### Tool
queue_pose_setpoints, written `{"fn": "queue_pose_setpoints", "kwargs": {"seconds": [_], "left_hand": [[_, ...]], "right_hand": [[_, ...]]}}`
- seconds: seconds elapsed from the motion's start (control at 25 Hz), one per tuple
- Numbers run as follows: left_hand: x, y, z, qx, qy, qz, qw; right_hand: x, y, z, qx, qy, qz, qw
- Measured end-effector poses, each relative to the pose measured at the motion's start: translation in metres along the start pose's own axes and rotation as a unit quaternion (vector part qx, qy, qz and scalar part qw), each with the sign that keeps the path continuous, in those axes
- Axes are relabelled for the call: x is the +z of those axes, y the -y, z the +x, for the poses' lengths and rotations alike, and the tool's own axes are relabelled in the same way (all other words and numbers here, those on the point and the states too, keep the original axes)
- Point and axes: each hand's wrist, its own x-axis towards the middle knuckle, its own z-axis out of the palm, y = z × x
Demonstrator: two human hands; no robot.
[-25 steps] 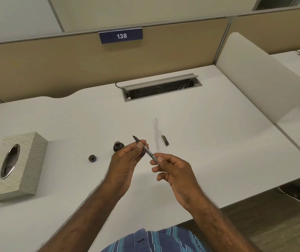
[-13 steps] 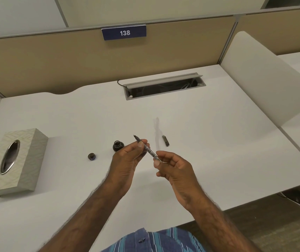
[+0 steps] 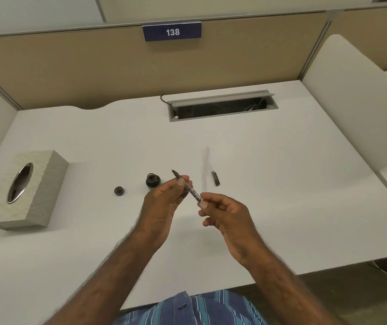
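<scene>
So the pen (image 3: 189, 188) is held up in the air just above the white desk (image 3: 281, 188), tilted with the nib end up and to the left; it's pinched near the nib by the thumb and fingers of the left hand (image 3: 164, 205), and its back end is gripped between the curled fingertips of the right hand (image 3: 227, 216). An open ink bottle (image 3: 153, 180) is parked on the desk just beyond the left hand, its little cap (image 3: 119, 190) is set down further left, and a short dark pen part (image 3: 215, 178) is laid off to the right. A tissue box (image 3: 44, 184) is sat way over at the left edge.
</scene>
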Motion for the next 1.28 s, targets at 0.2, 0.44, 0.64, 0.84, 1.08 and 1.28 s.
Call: {"fn": "queue_pose_setpoints", "kwargs": {"seconds": [0.2,0.44,0.64,0.84,1.08,1.28], "left_hand": [[-0.002,0.007,-0.003,0.002,-0.020,-0.009,1.000],[-0.021,0.006,0.007,0.001,-0.055,-0.008,0.998],[-0.045,0.000,0.023,-0.015,-0.076,-0.026,0.997],[-0.066,-0.005,0.027,-0.040,-0.072,-0.036,0.996],[-0.090,-0.011,0.031,-0.071,-0.075,-0.068,0.992],[-0.100,-0.017,0.037,-0.076,-0.067,-0.074,0.992]], "right_hand": [[-0.009,-0.004,0.004,-0.048,0.010,-0.160,0.986],[-0.019,-0.013,0.011,-0.070,0.022,-0.314,0.946],[-0.023,-0.029,0.030,-0.056,-0.040,-0.355,0.932],[-0.008,-0.045,0.075,-0.072,-0.144,-0.415,0.896],[0.013,-0.059,0.128,-0.065,-0.211,-0.493,0.841],[0.024,-0.061,0.142,-0.076,-0.228,-0.492,0.836]]}}
